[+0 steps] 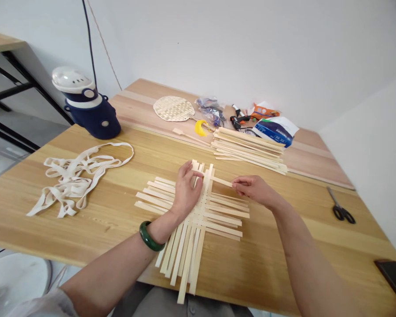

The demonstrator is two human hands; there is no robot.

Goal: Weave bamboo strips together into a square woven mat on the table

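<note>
A partly woven mat of flat pale bamboo strips lies on the table before me, with loose ends fanning out to both sides and toward me. My right hand pinches the right end of one bamboo strip, which runs leftward among the upright strips at the far end of the weave. My left hand, with a green bangle at the wrist, rests over the weave's left side. Its thumb and bent fingers close around the area where that strip's left end lies, partly hiding it.
A stack of bamboo strips lies behind the weave. Beyond are a round woven fan, yellow tape, a glue gun and a tissue pack. Cloth ribbon and a navy container are left; scissors and phone right.
</note>
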